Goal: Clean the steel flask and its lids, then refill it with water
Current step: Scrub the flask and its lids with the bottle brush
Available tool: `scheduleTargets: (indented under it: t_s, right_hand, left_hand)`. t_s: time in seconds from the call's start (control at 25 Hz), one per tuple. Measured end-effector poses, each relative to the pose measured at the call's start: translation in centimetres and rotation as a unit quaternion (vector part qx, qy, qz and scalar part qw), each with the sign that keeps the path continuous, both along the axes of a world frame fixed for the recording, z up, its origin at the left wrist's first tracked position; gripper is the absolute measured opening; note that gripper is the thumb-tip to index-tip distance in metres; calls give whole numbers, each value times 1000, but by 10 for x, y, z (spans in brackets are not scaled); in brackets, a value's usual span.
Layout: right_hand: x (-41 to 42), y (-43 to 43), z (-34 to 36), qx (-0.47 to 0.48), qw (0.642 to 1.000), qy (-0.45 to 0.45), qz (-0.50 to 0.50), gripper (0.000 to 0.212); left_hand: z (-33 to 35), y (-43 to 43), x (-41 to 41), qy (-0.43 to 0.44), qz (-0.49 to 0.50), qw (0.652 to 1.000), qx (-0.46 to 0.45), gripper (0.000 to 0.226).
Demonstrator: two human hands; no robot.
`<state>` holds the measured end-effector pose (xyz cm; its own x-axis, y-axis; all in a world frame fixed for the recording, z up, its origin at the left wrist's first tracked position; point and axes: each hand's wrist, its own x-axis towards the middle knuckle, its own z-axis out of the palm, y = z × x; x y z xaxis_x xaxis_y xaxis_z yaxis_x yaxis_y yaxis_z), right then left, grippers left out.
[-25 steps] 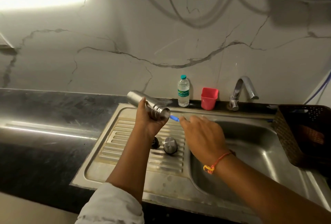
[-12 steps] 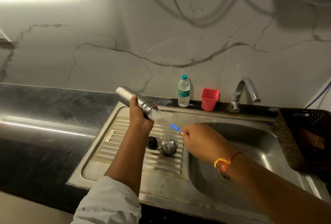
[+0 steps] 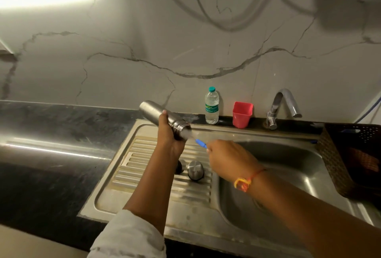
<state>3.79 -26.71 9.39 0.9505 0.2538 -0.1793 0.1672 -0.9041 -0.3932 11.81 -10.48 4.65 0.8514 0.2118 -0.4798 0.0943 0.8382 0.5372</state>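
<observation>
- While scrubbing inside, gripping flask point(image 3: 162, 116) round its neck end with left hand point(image 3: 169, 134), fingers wrapped on the steel; held in the air over the far edge of the drainboard point(image 3: 144, 154), touching nothing below.
- Pinching brush point(image 3: 201, 143) by its blue handle in right hand point(image 3: 228, 158), fingers curled on it; blurred at the bristle end, so cannot tell how far into the mouth.
- Lying base up-left, mouth down-right along the long axis, tipped slightly downward; pointing at the right hand and the sink point(image 3: 288, 154) bowl beyond.
- Probably calling for strokes kept along that axis, with right hand just off the mouth and left hand on the body.
- Resting on the drainboard below: steel lid point(image 3: 195, 170), and just left of it dark lid point(image 3: 179, 167), half hidden by the left forearm.
- Standing along the bench point(image 3: 51, 134) behind: bottle point(image 3: 211, 106), cup point(image 3: 242, 114), tap point(image 3: 283, 103); basket point(image 3: 350, 154) at far right.
</observation>
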Motion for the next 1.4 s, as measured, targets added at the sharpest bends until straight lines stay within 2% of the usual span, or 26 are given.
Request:
scheduleTargets:
  t_s: [0.08,0.28,0.4,0.52,0.6,0.72,0.8,0.88,0.96,1.16,1.28,1.4]
  right_hand:
    - [4,6,3,15,1000,16,0,14]
    - [0,2,5,39,998,44,24,14]
    - [5,6,11,89,992,87,12,19]
    - [-12,-3,21,133,980,140,50,27]
    - [-7,0,27,190,969,156,10,27]
    - [-1,6,32,278,937,202,-60,28]
    - [-6,4,33,310,913,256,-65,28]
    - [-4,2,34,354,879,307,-85,26]
    - [3,3,36,401,845,340,-103,26]
    - [-1,-1,37,417,823,372,-101,26]
    - [5,1,36,468,777,404,-115,28]
    - [-4,-6,37,471,768,422,-106,28]
  left_hand:
    - [2,-5,-2,-6,-23,1000,4,57]
    - [5,6,4,-25,24,999,-29,63]
    - [1,-5,-4,-46,3,999,-19,63]
    - [6,15,8,-64,42,995,-64,72]
    - [8,10,6,-70,42,995,-63,70]
    - [9,-1,0,-96,8,994,-42,62]
    - [9,7,5,-101,29,991,-81,67]
    - [4,6,6,-100,33,990,-93,71]
    - [4,-4,-1,-100,15,993,-65,66]
    - [13,14,8,-122,36,988,-84,59]
    - [7,4,0,-125,4,992,-15,64]
    - [12,17,5,-139,16,988,-60,67]
